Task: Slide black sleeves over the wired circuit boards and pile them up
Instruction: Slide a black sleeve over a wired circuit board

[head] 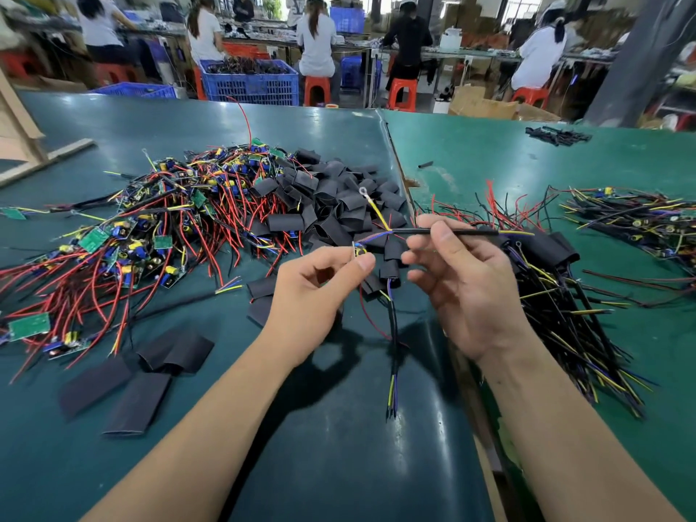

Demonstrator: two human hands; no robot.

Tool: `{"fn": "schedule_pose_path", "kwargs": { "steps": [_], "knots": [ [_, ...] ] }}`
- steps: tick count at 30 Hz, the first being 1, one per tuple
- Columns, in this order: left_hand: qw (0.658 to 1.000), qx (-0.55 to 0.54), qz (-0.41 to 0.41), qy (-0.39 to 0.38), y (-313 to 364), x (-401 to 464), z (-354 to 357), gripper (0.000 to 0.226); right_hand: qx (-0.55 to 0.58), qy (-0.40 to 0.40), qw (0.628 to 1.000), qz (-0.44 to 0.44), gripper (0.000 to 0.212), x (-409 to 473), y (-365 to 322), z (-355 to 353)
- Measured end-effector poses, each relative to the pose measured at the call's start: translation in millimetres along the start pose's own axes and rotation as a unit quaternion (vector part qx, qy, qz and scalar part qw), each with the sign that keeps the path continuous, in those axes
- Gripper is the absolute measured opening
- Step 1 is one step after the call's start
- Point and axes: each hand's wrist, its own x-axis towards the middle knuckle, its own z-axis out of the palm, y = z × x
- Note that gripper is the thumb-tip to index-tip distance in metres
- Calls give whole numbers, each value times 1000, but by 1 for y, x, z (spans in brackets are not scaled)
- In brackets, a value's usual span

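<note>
beyond my green tabletop (489,152) i see a blue slatted plastic crate (250,82), orange plastic stools (403,93), a brown cardboard box (482,103) and seated workers (316,39) at benches.

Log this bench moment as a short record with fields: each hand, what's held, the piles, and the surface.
left hand: left hand pinches a small wired circuit board between thumb and fingertips
right hand: right hand pinches the thin black cable of that board
sleeve on held board: none visible
unsleeved pile: tangled heap of green boards with red wires, left
sleeve pile: loose black tube sleeves, centre
finished pile: sleeved boards with black leads, right
surface: green bench mat
</note>
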Motion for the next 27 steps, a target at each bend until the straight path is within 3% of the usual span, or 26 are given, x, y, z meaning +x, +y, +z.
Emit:
{"fn": "schedule_pose_path", "kwargs": {
  "steps": [6,10,13,15,23,27],
  "knots": [
    [984,-124,-100,-81,2,0,4,38,-53,82,993,-70,23,4,9,1],
    [968,-168,-153,-111,3,1,6,68,-98,9,993,-70,31,2,12,0],
    [948,-155,-210,-181,3,-1,5,47,-160,-84,983,-46,28,-3,14,2],
    [947,-121,-225,-196,2,-3,7,46,-187,-68,979,-43,19,-4,14,3],
    [925,-139,-250,-250,7,-3,1,17,-219,37,975,-13,21,-1,10,0],
    [929,-142,-274,-202,10,4,-5,29,-172,20,984,52,22,-1,9,-1]
  ]
}}
